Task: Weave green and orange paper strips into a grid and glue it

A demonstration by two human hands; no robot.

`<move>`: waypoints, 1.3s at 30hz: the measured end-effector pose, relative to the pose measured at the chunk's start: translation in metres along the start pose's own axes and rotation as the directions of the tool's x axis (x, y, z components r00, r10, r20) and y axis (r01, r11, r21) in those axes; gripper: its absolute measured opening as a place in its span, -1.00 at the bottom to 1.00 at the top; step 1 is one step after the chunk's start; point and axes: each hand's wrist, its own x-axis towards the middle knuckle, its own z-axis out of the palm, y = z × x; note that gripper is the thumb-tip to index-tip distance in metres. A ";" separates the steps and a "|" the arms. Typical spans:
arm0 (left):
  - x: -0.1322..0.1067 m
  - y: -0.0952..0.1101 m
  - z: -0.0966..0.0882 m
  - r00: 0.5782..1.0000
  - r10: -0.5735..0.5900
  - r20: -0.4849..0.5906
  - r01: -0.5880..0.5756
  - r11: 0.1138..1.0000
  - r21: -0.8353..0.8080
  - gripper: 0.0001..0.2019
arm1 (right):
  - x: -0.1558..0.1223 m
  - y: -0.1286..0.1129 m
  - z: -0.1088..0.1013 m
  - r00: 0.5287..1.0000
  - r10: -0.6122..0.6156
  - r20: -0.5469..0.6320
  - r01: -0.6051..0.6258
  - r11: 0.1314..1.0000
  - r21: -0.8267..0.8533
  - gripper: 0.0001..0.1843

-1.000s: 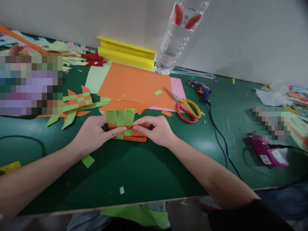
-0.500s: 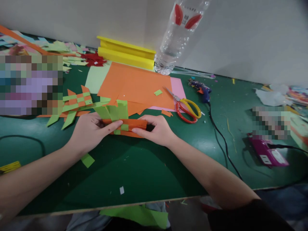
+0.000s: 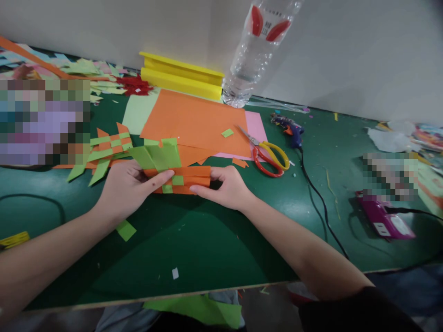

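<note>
Both of my hands hold a small woven paper piece (image 3: pixel 180 179) made of orange and light green strips, just above the green table (image 3: pixel 194 244). My left hand (image 3: pixel 126 189) grips its left end, thumb pressed over the weave, with the loose green strip ends (image 3: pixel 157 156) fanning up and left. My right hand (image 3: pixel 226 184) pinches the right end of the orange strips between thumb and fingers.
A finished orange-and-green weave (image 3: pixel 110 147) lies to the left. Orange sheets (image 3: pixel 194 120), pink paper and yellow-and-red scissors (image 3: pixel 268 154) lie behind. A clear bottle (image 3: pixel 252 55), yellow folded card (image 3: pixel 182 76), a glue gun (image 3: pixel 290 129) with its black cord, a purple device (image 3: pixel 384 221) and paper scraps surround.
The woven piece has been tipped and turned. Its green strip ends, upright a second ago, now lean back and to the left. My hands have shifted slightly away from me.
</note>
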 end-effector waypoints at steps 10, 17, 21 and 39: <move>0.000 0.002 0.001 1.000 0.000 -0.018 0.000 0.999 -0.043 -0.71 | 0.003 -0.005 -0.002 0.991 0.067 0.120 -0.096 0.962 0.254 -0.78; 0.000 -0.005 0.001 0.998 0.032 -0.046 -0.033 0.999 -0.010 -0.82 | 0.002 -0.002 -0.001 0.988 0.062 0.144 -0.095 0.967 0.237 -0.77; -0.001 -0.010 -0.001 0.997 0.050 -0.056 -0.046 0.997 0.069 -0.76 | 0.001 0.000 -0.002 0.985 0.019 0.174 -0.058 0.973 0.223 -0.75; -0.006 -0.003 0.003 0.987 0.106 0.117 -0.103 0.994 -0.031 -0.86 | 0.000 -0.001 0.002 0.990 -0.137 -0.039 0.141 0.977 0.159 -0.85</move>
